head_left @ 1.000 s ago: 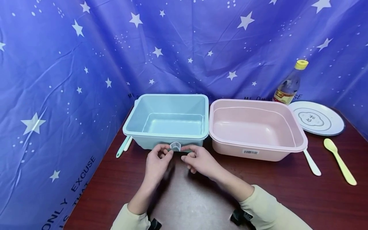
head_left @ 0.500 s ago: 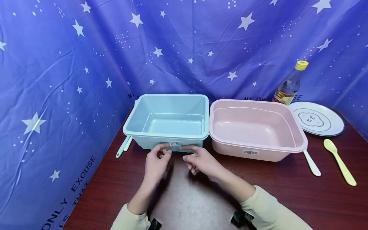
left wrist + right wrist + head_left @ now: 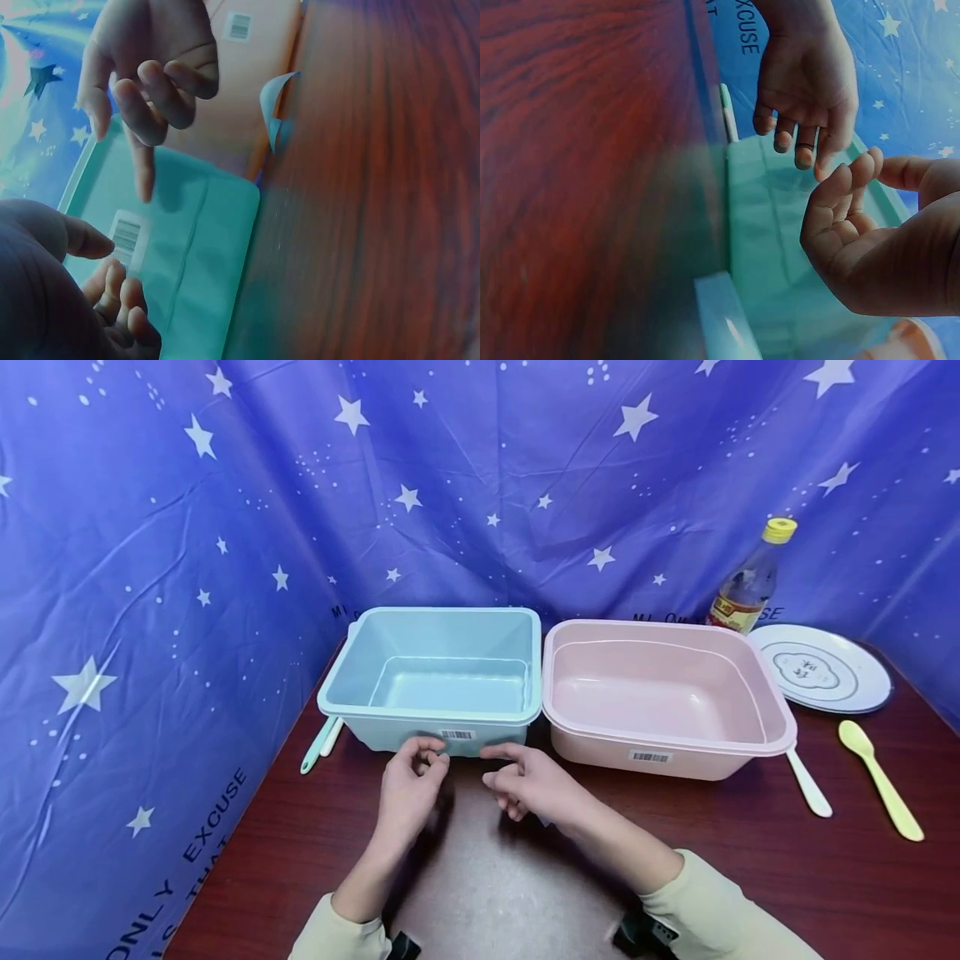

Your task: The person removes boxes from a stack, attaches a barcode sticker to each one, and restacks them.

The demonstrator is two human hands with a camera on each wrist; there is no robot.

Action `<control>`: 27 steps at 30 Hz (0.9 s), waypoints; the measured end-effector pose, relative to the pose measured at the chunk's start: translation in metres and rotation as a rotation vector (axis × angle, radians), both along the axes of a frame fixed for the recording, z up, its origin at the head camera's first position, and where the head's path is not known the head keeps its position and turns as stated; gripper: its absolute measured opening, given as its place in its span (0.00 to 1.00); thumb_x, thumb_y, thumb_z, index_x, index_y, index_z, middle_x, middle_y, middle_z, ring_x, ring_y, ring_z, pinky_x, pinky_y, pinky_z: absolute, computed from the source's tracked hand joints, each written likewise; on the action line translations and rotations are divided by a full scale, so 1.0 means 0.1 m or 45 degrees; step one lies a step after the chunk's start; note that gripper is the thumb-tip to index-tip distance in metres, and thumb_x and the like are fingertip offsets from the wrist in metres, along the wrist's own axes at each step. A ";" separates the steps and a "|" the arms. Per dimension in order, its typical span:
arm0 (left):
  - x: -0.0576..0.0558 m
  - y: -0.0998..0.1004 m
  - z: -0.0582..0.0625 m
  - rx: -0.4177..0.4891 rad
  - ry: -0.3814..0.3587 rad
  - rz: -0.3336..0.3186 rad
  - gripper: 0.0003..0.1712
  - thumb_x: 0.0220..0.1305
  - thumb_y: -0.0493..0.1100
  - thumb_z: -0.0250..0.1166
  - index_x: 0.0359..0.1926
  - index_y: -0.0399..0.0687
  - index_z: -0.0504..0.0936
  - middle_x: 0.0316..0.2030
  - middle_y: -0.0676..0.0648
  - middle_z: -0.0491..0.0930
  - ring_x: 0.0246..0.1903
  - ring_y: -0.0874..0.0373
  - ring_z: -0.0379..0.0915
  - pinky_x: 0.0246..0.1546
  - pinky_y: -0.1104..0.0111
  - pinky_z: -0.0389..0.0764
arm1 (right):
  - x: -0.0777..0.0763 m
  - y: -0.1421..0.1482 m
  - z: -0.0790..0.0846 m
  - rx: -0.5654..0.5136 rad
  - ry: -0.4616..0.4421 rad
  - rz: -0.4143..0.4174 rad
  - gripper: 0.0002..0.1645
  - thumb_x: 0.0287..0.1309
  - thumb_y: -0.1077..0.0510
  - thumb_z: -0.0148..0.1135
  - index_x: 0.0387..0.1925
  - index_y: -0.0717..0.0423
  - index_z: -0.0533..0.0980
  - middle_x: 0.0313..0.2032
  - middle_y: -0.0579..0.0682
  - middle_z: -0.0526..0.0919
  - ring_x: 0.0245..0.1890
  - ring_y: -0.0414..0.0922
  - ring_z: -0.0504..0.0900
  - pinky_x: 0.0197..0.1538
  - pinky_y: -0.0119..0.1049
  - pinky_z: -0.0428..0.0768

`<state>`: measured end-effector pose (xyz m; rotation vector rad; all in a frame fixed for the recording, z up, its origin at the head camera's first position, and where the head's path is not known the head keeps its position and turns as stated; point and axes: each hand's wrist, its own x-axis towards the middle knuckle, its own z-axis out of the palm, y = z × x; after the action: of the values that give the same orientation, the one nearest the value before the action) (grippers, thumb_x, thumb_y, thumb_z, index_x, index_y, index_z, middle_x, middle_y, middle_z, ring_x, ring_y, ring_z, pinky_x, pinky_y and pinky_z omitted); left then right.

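Note:
A barcode label (image 3: 457, 735) lies flat on the front wall of the light blue plastic basin (image 3: 431, 717). My left hand (image 3: 408, 785) is at the label's left side, with a fingertip right at its edge in the left wrist view and its other fingers loosely bent. To the right of the label is my right hand (image 3: 532, 781), its index finger extended toward the basin wall and the others curled with nothing between them. A thin, curled pale-blue piece (image 3: 274, 112), also visible in the right wrist view as a strip (image 3: 727, 315), is below my right hand.
A pink basin (image 3: 667, 764) with its own barcode label (image 3: 650, 757) stands directly right. Farther right are a white plate (image 3: 862, 681), a yellow-capped bottle (image 3: 738, 597), a yellow spoon (image 3: 885, 785) and a white handle (image 3: 810, 785). Two handles (image 3: 318, 747) protrude left of the blue basin.
The label, bent outward earlier, now lies flat. The curled piece below it has left the basin wall and appears under my right hand, which has shifted slightly right. My left hand stays nearly still.

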<state>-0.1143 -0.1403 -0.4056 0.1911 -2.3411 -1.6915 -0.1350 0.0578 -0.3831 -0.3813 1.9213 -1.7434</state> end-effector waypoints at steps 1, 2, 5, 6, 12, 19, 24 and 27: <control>0.00 0.02 0.01 0.002 0.013 -0.027 0.07 0.65 0.34 0.65 0.43 0.40 0.83 0.30 0.49 0.76 0.24 0.59 0.68 0.26 0.71 0.70 | 0.01 0.04 0.02 0.006 0.031 0.007 0.30 0.66 0.61 0.61 0.65 0.69 0.67 0.20 0.49 0.76 0.19 0.41 0.73 0.26 0.32 0.75; 0.01 0.04 0.02 0.005 0.025 -0.056 0.06 0.65 0.34 0.65 0.43 0.40 0.83 0.30 0.49 0.76 0.24 0.59 0.68 0.26 0.71 0.70 | 0.02 0.08 0.04 0.013 0.065 0.018 0.30 0.66 0.61 0.61 0.65 0.69 0.67 0.21 0.49 0.76 0.20 0.42 0.73 0.26 0.32 0.75; 0.02 0.10 0.05 0.020 0.045 -0.148 0.07 0.65 0.33 0.65 0.44 0.39 0.82 0.32 0.49 0.77 0.27 0.57 0.70 0.29 0.71 0.71 | 0.04 0.22 0.11 0.048 0.152 0.049 0.27 0.67 0.61 0.60 0.64 0.67 0.69 0.23 0.50 0.77 0.21 0.43 0.74 0.27 0.34 0.76; 0.02 0.13 0.06 0.022 0.047 -0.180 0.07 0.65 0.33 0.65 0.44 0.39 0.82 0.32 0.49 0.77 0.28 0.57 0.71 0.30 0.71 0.72 | 0.05 0.27 0.12 0.057 0.177 0.060 0.26 0.68 0.61 0.60 0.63 0.67 0.69 0.23 0.51 0.77 0.21 0.43 0.74 0.27 0.35 0.76; 0.04 0.34 0.14 -0.042 0.116 -0.356 0.09 0.64 0.32 0.66 0.45 0.40 0.83 0.34 0.49 0.79 0.32 0.57 0.75 0.31 0.71 0.75 | 0.09 0.57 0.24 0.120 0.356 0.095 0.22 0.67 0.63 0.61 0.60 0.65 0.73 0.28 0.54 0.80 0.24 0.47 0.78 0.30 0.36 0.80; 0.05 0.69 0.29 -0.161 0.200 -0.555 0.18 0.63 0.33 0.67 0.53 0.48 0.81 0.39 0.52 0.83 0.36 0.60 0.80 0.35 0.66 0.81 | 0.15 0.94 0.56 0.198 0.499 0.024 0.20 0.68 0.62 0.62 0.59 0.64 0.74 0.33 0.51 0.82 0.28 0.45 0.80 0.31 0.36 0.81; 0.06 0.92 0.38 -0.396 0.102 -0.605 0.34 0.65 0.43 0.69 0.70 0.51 0.68 0.49 0.52 0.82 0.40 0.58 0.81 0.43 0.61 0.81 | 0.13 1.25 0.78 0.395 0.705 -0.137 0.17 0.69 0.61 0.62 0.57 0.60 0.76 0.35 0.49 0.84 0.31 0.43 0.81 0.33 0.36 0.81; 0.06 1.02 0.39 -0.536 -0.004 -0.595 0.47 0.65 0.53 0.69 0.78 0.54 0.54 0.58 0.51 0.79 0.42 0.56 0.81 0.45 0.58 0.79 | 0.10 1.47 0.87 0.507 0.806 -0.255 0.17 0.69 0.60 0.62 0.57 0.60 0.77 0.38 0.51 0.84 0.35 0.44 0.82 0.35 0.34 0.80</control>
<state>-0.1079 -0.0382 -0.3661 -0.4623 -2.8299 -1.3019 -0.1250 0.2044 -0.2966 -0.6652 2.7727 -1.3943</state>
